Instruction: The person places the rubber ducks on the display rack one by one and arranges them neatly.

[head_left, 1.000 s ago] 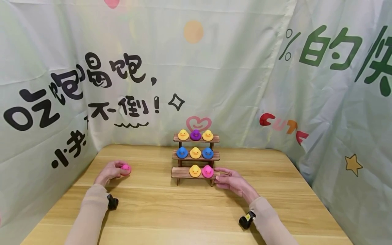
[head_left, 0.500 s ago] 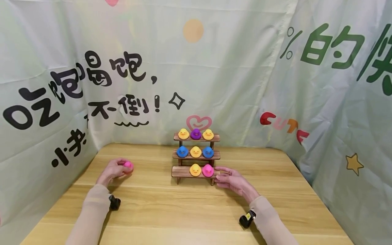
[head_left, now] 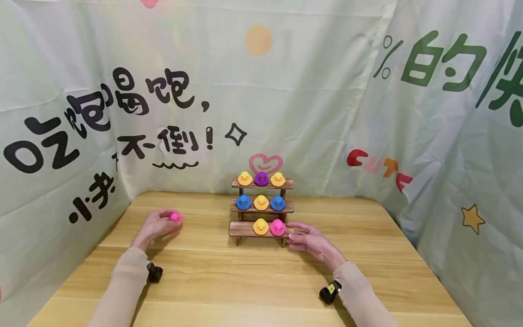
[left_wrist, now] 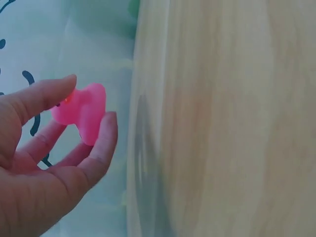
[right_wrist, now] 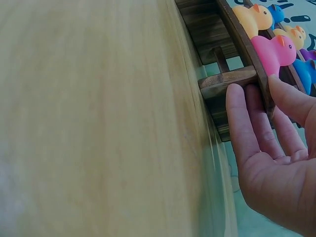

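My left hand (head_left: 156, 225) pinches a pink rubber duck (left_wrist: 90, 111) between thumb and fingers, raised over the left part of the table. At the table's middle stands a three-tier wooden display stand (head_left: 241, 228). My right hand (head_left: 313, 244) holds the right end of its lowest shelf; in the right wrist view the thumb lies at the shelf's edge and the fingers reach underneath, by the leg. On that shelf sit a yellow duck (head_left: 260, 226) and a pink duck (right_wrist: 269, 53), with bare wood to their left.
The middle shelf bears a blue duck (head_left: 243, 202), a yellow duck (head_left: 261, 202) and another blue duck (head_left: 278, 203). Two yellow ducks flank a purple duck (head_left: 261, 179) on top. A printed cloth (head_left: 306, 113) hangs behind and beside the wooden table (head_left: 229, 286).
My left hand has moved a little to the right and away from me, carrying the pink duck. The right hand stays at the stand, and the ducks on the shelves have not moved.
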Tool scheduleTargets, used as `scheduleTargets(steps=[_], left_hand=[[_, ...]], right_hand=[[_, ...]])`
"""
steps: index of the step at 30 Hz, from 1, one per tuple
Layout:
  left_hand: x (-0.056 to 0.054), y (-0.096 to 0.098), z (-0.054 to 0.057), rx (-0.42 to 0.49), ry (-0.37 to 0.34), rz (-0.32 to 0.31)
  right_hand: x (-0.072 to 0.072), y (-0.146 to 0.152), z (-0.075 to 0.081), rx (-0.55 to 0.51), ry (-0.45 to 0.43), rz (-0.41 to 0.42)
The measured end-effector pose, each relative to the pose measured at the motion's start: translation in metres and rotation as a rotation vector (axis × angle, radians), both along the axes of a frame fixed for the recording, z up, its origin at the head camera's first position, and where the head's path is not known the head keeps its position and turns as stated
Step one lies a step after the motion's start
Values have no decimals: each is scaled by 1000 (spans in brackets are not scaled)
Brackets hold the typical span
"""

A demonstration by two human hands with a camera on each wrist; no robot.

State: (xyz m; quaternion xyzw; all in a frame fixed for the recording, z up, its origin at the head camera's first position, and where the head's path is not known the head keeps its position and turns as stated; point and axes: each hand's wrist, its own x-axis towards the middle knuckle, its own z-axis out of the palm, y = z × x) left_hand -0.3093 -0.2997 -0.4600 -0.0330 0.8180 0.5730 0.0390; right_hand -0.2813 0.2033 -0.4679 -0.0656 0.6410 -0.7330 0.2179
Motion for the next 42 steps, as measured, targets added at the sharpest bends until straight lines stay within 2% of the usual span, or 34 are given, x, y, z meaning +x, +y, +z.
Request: scheduleTargets(steps=[6,12,20,27,42], left_hand=[[1,4,5,-14,68,-53],[4,15,8,-39,73,-73],[6,25,7,-73,93,-95],[8,31,6,-66,100,-107],[8,54,6,-74,125,-129]], right_hand=[[-1,1,0,2,-3,3],[0,1,1,4,10,22],[0,1,1,4,-5,1],[-1,0,1,11,6,0],[-1,0,-2,8,3,-12]])
